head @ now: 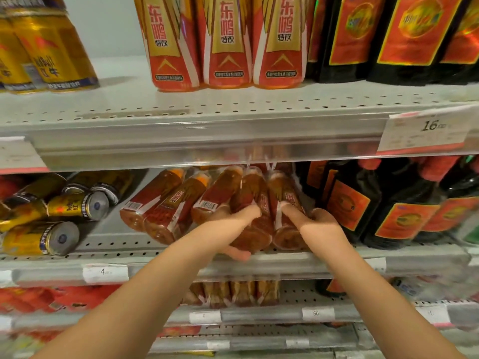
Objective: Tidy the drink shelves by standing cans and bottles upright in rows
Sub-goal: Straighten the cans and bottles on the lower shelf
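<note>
Amber drink bottles in red-and-gold wrappers lie toppled near the middle of the middle shelf [124, 242] as a person reaches in with both bare arms. The left hand [233, 229] grips one amber bottle [255, 224] at the shelf's front edge, fingers over its top side and thumb beneath its base. Just beside it, the right hand [321, 225] is curled round the neighbouring bottle [285, 231], one finger laid along its label. Both bottles tilt back, bases toward the front edge and caps toward the rear. The hands are close together but not touching.

To their left, three fallen bottles [160, 211] lean the same way, touching one another. Toward the shelf's left end, gold cans [70, 206] lie on their sides in a loose heap, ends facing out. At the right end, dark bottles [388, 211] with red labels stand upright.

On the upper shelf [233, 112], three upright bottles [225, 42] of the same drink stand side by side near the front edge. A price tag [425, 130] reading 16 hangs on its front rail at the right.
</note>
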The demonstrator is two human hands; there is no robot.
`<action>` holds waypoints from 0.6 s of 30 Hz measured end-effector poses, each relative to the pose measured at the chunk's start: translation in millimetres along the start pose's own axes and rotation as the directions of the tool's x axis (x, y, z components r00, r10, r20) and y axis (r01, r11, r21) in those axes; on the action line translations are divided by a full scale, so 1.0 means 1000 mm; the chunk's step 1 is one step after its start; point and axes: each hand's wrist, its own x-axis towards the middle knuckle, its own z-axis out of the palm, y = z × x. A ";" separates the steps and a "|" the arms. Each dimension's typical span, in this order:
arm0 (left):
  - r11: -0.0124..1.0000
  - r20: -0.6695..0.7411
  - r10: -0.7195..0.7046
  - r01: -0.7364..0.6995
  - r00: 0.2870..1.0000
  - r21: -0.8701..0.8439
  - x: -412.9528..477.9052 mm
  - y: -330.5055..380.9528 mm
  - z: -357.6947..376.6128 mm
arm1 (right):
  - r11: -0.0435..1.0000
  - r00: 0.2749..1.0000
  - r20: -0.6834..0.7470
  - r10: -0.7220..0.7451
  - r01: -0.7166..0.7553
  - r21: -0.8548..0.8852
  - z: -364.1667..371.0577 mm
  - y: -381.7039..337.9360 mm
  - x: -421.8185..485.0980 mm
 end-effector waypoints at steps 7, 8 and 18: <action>0.976 0.040 0.164 -0.156 0.986 -0.154 -0.001 0.004 -0.002 | 0.978 0.991 0.070 -0.118 0.104 0.179 -0.014 0.000 -0.009; 0.972 0.036 0.224 -0.221 0.974 -0.078 -0.002 0.007 -0.002 | 0.974 0.989 0.057 -0.139 0.126 0.187 -0.014 0.001 -0.009; 0.642 0.044 0.534 -0.438 0.845 0.630 0.026 0.024 -0.006 | 0.927 0.948 -0.086 -0.306 0.317 0.201 0.004 0.020 0.013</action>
